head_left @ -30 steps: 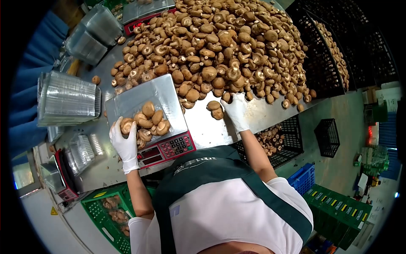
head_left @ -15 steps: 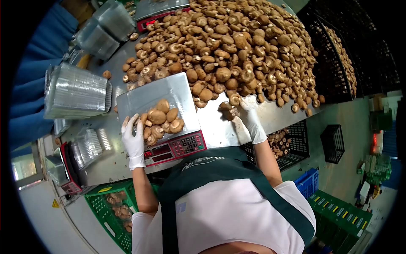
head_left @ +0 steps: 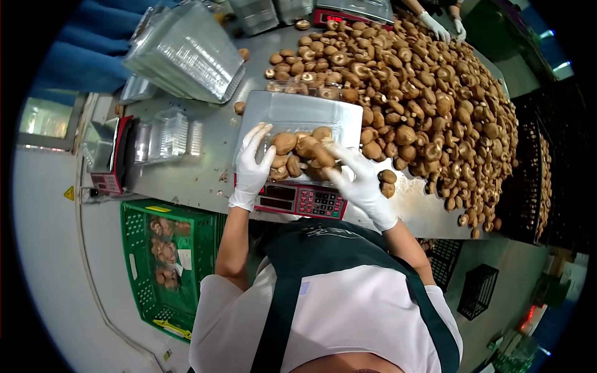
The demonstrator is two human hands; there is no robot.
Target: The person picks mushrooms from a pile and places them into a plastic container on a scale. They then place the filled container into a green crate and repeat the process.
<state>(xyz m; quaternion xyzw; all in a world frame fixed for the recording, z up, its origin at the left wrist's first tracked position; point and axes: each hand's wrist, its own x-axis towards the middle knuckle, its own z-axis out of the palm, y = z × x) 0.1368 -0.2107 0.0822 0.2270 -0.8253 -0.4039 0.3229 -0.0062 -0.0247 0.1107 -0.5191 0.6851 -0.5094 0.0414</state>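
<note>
Daylight shows in a window (head_left: 46, 121) at far left, near a hanging blue fabric (head_left: 87, 50) and a pale wall (head_left: 46, 217) bearing a yellow warning sign (head_left: 69, 193). Moving right, a red-based weighing scale (head_left: 102, 152) sits at the near end of a metal worktable (head_left: 186, 183), beside a few clear plastic trays (head_left: 168, 133). Below, a green crate (head_left: 135, 239) holds packed mushrooms (head_left: 163, 248), while farther back on the table a tall stack of clear trays (head_left: 186, 56) leans.

At center, a worker in a dark green apron (head_left: 329, 245) attends a second scale (head_left: 298, 107), where a cluster of mushrooms (head_left: 284, 143) rests. The worker's left hand (head_left: 250, 174), gloved in white, frames the cluster's left side, thumb and fingers parted and clasping nothing. The right hand (head_left: 360, 183), also gloved, bends over the cluster's right side with fingertips at a blurred mushroom (head_left: 322, 155); whether it is gripped or released cannot be told.

Just right of that hand, loose mushrooms (head_left: 387, 183) lie on the bare metal. Beyond them spreads a large heap of mushrooms (head_left: 429, 105), with a co-worker's gloved hand (head_left: 435, 27) at its far edge. A black crate (head_left: 477, 292) stands on the floor at right; farther right, a dark crate (head_left: 527, 168) holds more mushrooms.
</note>
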